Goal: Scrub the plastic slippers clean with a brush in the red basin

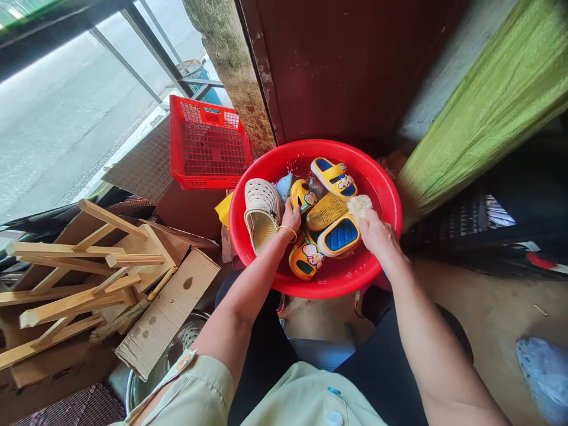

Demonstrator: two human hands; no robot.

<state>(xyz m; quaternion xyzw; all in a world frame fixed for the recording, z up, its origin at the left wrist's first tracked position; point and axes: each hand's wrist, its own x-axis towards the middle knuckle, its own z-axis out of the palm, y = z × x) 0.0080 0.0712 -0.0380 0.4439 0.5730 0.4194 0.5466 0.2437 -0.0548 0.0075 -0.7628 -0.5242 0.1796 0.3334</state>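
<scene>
In a round red plastic basin (313,145) — left hand (290,217), fingers curled against a small yellow cartoon-printed clog (302,196), grip unclear; nearer the right hand, a yellow-and-blue foam slipper (338,235), long axis rising rightward; right hand (378,234) closed around a cream bristle brush (360,207), touching the slipper's upper end.

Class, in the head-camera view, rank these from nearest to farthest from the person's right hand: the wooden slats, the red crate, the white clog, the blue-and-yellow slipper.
From the right hand, gripping a brush:
1. blue-and-yellow slipper: in the red basin, just below the hand.
2. white clog: left side of the basin.
3. red crate: beyond the basin, upper left.
4. wooden slats: far left, on cardboard.
</scene>
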